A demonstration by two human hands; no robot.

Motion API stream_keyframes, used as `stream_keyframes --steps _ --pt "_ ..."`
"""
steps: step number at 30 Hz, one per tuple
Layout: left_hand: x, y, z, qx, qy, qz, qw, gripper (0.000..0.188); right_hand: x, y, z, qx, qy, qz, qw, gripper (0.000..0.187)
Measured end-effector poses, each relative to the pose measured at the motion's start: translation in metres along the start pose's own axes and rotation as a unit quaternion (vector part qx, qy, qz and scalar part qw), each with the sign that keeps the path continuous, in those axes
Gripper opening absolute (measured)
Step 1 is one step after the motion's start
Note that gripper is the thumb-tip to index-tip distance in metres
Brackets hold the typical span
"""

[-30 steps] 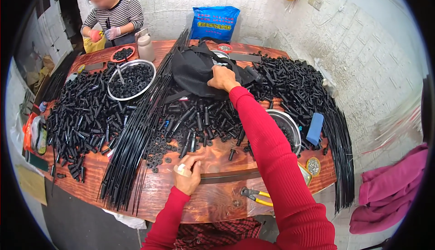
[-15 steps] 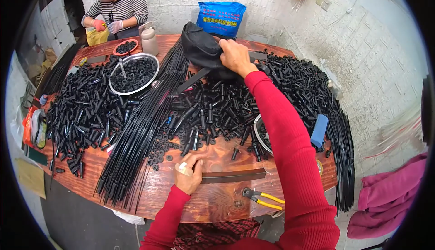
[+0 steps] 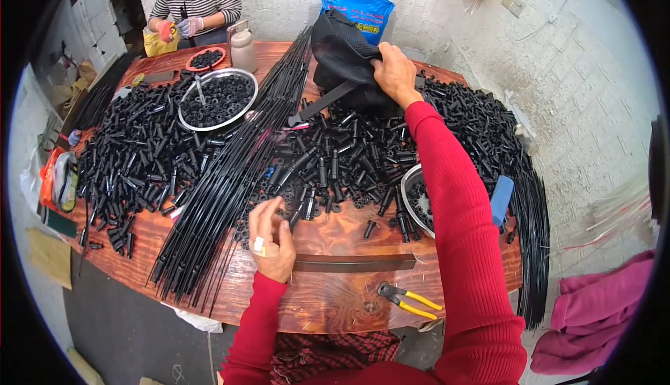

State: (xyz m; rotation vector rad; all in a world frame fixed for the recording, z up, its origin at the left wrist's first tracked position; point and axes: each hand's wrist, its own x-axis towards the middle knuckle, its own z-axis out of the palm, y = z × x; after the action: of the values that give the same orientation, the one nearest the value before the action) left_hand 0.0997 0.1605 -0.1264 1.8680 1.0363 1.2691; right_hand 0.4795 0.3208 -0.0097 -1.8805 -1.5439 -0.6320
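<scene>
My right hand reaches over the far side of the table, its fingers closed on the edge of a black mesh bag with a flat strap. The bag sits upon a heap of black tubular plastic parts. Near the front, my left hand is raised with fingers apart and nothing in it, a pale strip of tape on it. It hovers beside small black rings and the left end of a dark flat bar. Cutting pliers with yellow handles lie right of the bar's middle, nearer me.
A bundle of thin black rods crosses the table at left. Metal bowls hold black rings. A blue block lies at right. Beyond the table's far left, a gloved person works. A blue bag stands behind.
My left hand has lifted off the bar, moved left and opened its fingers. The right hand still grips the bag. The whole view has shifted slightly.
</scene>
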Motion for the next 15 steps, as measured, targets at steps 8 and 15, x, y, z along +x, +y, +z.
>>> stream_keyframes --steps 8,15 --pt "0.001 -0.017 -0.001 0.085 0.048 -0.008 0.995 0.062 0.02 0.026 -0.006 -0.049 0.036 -0.072 0.996 0.025" --pt "0.003 -0.013 -0.001 0.134 0.031 -0.003 0.99 0.06 0.03 0.051 -0.027 -0.059 0.09 -0.065 0.992 0.022"
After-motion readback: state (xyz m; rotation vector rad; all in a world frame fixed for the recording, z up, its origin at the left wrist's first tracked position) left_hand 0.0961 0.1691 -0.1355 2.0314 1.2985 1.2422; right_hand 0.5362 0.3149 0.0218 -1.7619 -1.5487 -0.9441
